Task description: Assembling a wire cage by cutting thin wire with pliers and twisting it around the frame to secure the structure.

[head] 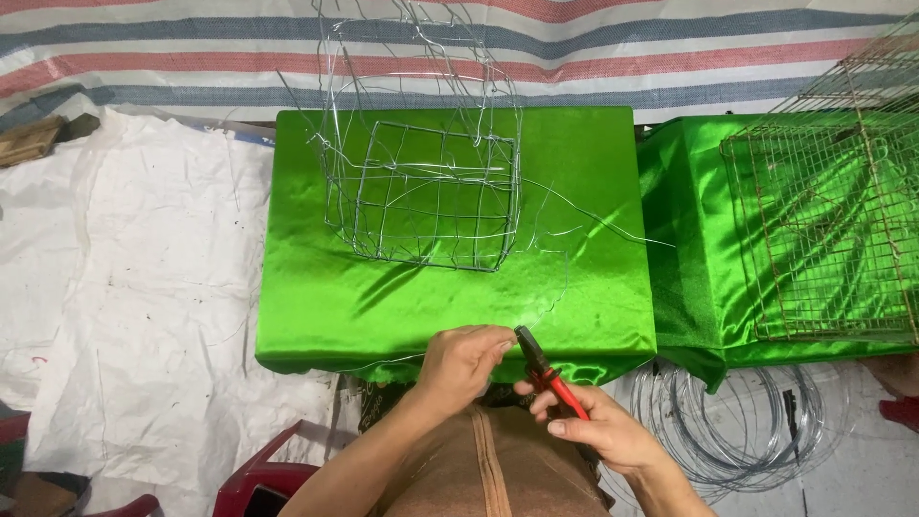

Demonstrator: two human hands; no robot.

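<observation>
My right hand (598, 429) grips red-handled pliers (548, 370), jaws pointing up-left at the near edge of a green satin-covered table (316, 297). My left hand (466, 359) pinches a thin silver wire (550, 287) right at the plier jaws. That wire curls up across the cloth toward a half-built silver wire basket (426, 196) standing in the middle of the table, with loose wire ends sticking up from its top.
A second green-covered table (689, 278) at the right carries a rusty wire mesh cage (828, 220). Coils of wire (737, 421) lie on the floor below it. White sheeting (124, 287) covers the floor at left; a red plastic stool (263, 474) is near my knee.
</observation>
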